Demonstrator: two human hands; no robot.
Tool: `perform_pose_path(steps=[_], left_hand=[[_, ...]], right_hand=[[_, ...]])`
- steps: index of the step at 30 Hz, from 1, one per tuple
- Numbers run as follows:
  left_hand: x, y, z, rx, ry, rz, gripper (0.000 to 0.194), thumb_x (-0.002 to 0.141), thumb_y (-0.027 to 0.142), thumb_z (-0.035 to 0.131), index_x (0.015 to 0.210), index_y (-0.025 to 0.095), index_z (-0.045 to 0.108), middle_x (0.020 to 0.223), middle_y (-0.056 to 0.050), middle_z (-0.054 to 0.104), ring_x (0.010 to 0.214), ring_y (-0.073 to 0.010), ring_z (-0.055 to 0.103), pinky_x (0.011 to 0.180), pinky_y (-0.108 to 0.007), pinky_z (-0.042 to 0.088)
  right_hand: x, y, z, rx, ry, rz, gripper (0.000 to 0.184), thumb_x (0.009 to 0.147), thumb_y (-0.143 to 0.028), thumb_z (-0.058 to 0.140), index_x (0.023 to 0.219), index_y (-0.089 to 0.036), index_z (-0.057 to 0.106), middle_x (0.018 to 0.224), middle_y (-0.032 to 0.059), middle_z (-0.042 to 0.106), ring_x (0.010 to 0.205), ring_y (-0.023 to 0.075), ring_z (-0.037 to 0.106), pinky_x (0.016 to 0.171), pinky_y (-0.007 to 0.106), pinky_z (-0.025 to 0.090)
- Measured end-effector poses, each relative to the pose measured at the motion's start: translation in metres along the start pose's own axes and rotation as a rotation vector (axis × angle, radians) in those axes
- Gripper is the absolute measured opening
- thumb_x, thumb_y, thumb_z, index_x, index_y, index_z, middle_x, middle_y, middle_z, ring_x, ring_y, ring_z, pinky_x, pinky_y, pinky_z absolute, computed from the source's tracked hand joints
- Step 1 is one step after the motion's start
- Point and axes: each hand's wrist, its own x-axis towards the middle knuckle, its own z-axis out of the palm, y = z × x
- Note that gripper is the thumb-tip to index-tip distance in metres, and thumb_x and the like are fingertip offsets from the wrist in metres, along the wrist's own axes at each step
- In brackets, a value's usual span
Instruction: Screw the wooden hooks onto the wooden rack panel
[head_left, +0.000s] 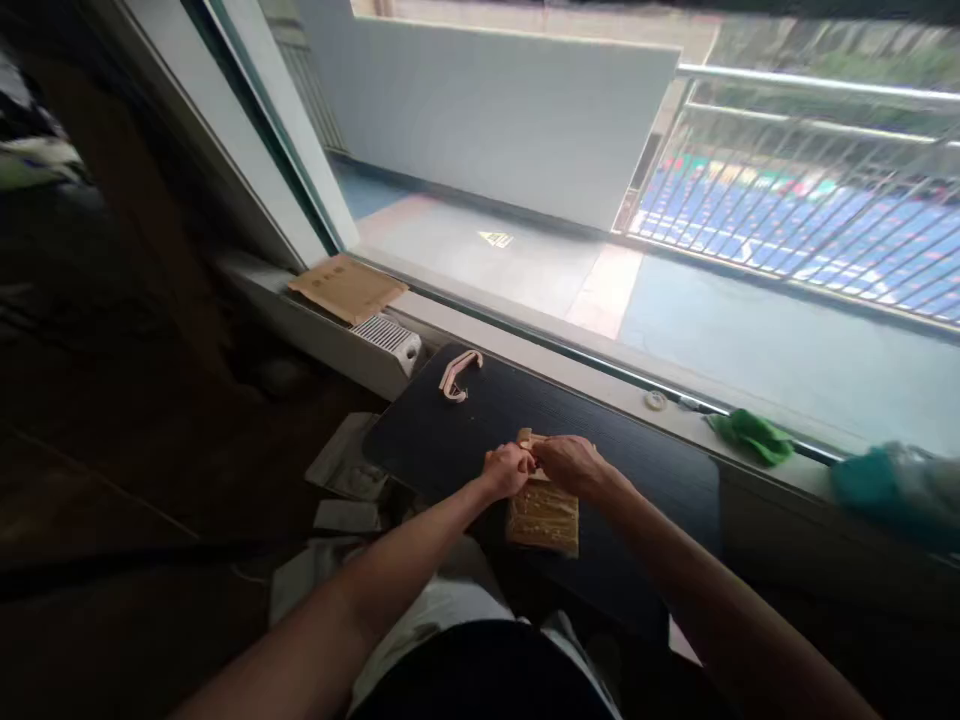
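Both hands meet over the dark table [630, 450], at the far end of a yellowish-brown block [544, 518] that looks wrapped in something shiny. My left hand [508, 470] is closed, its fingers curled against a pale, tan piece [525, 436] at the block's end. Right beside it, my right hand [568, 464] is closed too, with fingertips pinched together near the left thumb. What lies between the fingers is hidden and too small to name. Farther back on the table lies a pale pink, curved strip [459, 374], apart from both hands.
A brown cardboard envelope [349, 288] rests on the sill at the left, by a white slotted box [390, 336]. Along the sill to the right are a tape roll [655, 400], a green cloth [751, 436] and a teal bundle [874, 490]. Window glass borders the table's far side.
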Motion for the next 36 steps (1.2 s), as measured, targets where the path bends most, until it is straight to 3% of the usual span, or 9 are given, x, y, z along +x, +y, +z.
perform_pose_path(steps=[12, 18, 29, 36], left_hand=[[0.000, -0.002, 0.003, -0.019, -0.003, 0.001, 0.020, 0.077, 0.018, 0.049, 0.080, 0.027, 0.067, 0.098, 0.003, 0.064, 0.090, -0.0149, 0.057, 0.080, -0.026, 0.042], [0.000, -0.001, 0.003, -0.014, -0.011, -0.028, 0.015, 0.076, 0.018, 0.052, 0.077, 0.023, 0.066, 0.089, 0.000, 0.063, 0.091, -0.0158, 0.057, 0.081, -0.026, 0.041], [0.000, -0.002, 0.002, -0.003, -0.019, -0.012, 0.013, 0.078, 0.019, 0.052, 0.076, 0.023, 0.064, 0.088, 0.000, 0.062, 0.091, -0.0156, 0.057, 0.080, -0.026, 0.040], [0.000, 0.000, 0.003, -0.005, -0.010, -0.052, 0.012, 0.076, 0.022, 0.053, 0.074, 0.021, 0.064, 0.086, -0.001, 0.063, 0.089, -0.0163, 0.058, 0.078, -0.026, 0.041]], right_hand=[[-0.005, -0.002, -0.007, 0.034, -0.036, 0.050, 0.022, 0.086, -0.022, 0.039, 0.087, -0.020, 0.061, 0.082, 0.0050, 0.066, 0.076, 0.0161, 0.061, 0.059, 0.023, 0.038], [-0.003, -0.001, -0.009, 0.054, -0.064, 0.006, 0.023, 0.082, -0.014, 0.042, 0.092, -0.023, 0.061, 0.090, 0.0034, 0.066, 0.081, 0.0149, 0.060, 0.064, 0.023, 0.038], [-0.003, -0.006, -0.007, 0.064, -0.032, 0.069, 0.022, 0.087, -0.021, 0.037, 0.093, -0.021, 0.059, 0.081, 0.0049, 0.066, 0.076, 0.0153, 0.061, 0.060, 0.022, 0.038], [-0.004, -0.002, -0.007, 0.059, -0.041, -0.011, 0.025, 0.086, -0.019, 0.040, 0.093, -0.023, 0.063, 0.088, 0.0041, 0.066, 0.078, 0.0153, 0.060, 0.062, 0.023, 0.039]])
